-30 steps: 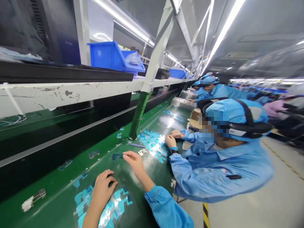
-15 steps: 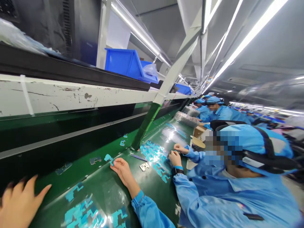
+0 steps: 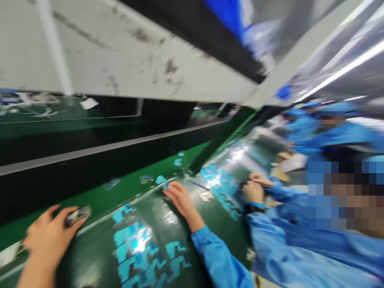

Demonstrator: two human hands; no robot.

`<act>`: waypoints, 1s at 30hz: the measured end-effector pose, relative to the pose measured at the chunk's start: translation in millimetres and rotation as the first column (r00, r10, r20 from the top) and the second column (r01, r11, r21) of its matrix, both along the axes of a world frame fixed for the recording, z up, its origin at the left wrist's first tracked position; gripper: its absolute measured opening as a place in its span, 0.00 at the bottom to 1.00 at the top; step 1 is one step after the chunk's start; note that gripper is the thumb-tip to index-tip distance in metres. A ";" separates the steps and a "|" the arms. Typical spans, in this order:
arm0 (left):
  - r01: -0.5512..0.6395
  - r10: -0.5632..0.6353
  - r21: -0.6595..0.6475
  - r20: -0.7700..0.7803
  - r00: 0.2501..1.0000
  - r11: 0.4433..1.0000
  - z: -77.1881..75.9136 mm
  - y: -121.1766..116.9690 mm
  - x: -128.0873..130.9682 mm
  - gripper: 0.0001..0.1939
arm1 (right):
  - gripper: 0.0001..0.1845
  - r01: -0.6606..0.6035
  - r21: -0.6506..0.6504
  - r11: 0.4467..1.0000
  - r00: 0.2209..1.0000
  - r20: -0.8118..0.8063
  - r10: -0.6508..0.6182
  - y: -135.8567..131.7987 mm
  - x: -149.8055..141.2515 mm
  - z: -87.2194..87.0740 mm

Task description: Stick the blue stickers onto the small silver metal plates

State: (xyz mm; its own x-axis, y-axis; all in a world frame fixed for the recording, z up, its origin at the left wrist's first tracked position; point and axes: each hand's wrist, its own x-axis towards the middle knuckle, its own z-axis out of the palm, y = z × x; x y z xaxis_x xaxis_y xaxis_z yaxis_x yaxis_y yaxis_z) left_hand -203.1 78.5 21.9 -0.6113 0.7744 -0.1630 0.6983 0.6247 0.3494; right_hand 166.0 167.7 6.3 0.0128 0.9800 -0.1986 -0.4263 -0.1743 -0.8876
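Small metal board (image 3: 78,216) pinched between thumb and fingers of left hand (image 3: 49,236), frame blurred. Right hand (image 3: 180,204) laid open on green belt (image 3: 87,250), fingertips touching blue film piece (image 3: 162,180). Blue film scraps (image 3: 135,248) stuck on belt between hands. Co-worker's hands (image 3: 255,190) seen further right, beside more scraps. White shelf rail (image 3: 120,52) overhead.
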 end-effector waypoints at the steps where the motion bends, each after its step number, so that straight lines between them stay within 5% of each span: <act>1: 0.089 -0.087 0.040 -0.059 0.994 0.995 3.2 -2.9 1.1 0.11 | 0.18 -0.005 -0.020 1.000 1.000 -0.018 0.004 -1.2 0.8 0.1; 4: 0.183 -0.175 0.054 -0.121 0.977 0.982 3.6 -10.3 1.3 0.14 | 0.17 -0.050 -0.075 0.996 0.996 -0.075 0.044 3.2 7.1 -11.2; 8: 0.154 -0.146 0.075 -0.103 0.984 0.985 -1.1 -19.6 -2.8 0.21 | 0.17 -0.019 -0.046 0.999 0.996 0.083 0.023 12.0 13.3 -30.0; 15: 0.140 -0.129 0.192 -0.067 0.989 0.971 2.2 -26.0 0.1 0.16 | 0.15 0.016 -0.062 0.998 0.988 0.152 -0.006 8.6 12.6 -22.7; 20: 0.060 -0.192 0.481 0.230 0.954 0.875 0.5 -6.8 17.0 0.14 | 0.14 -0.008 -0.013 1.000 0.989 0.148 0.010 3.8 8.1 -18.2; 22: -0.099 -0.257 0.593 0.487 0.835 0.799 -0.7 6.9 40.2 0.16 | 0.15 -0.023 0.024 0.999 0.987 0.160 0.019 0.5 5.8 -15.9; 24: -0.239 -0.352 0.599 0.698 0.623 0.765 -2.0 20.6 73.7 0.19 | 0.15 -0.033 0.045 0.998 0.986 0.167 0.025 -2.2 3.6 -13.9; 27: -0.268 -0.407 0.495 0.855 0.322 0.827 -3.5 35.3 129.1 0.23 | 0.15 -0.057 0.049 0.997 0.986 0.158 0.049 -4.3 1.5 -12.4; 30: -0.144 -0.391 0.420 0.900 0.193 0.896 -4.0 42.4 168.0 0.22 | 0.15 -0.074 0.038 0.997 0.986 0.156 0.067 -4.9 1.3 -13.2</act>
State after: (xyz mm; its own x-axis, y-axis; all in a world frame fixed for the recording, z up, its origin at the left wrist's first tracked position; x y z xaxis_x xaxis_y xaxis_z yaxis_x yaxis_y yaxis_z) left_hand -35.1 120.9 17.9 -0.0714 0.9672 -0.2436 -0.2941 0.2130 0.9317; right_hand 167.3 162.7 -6.9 -0.0298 0.9871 -0.1570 -0.2717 -0.1592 -0.9491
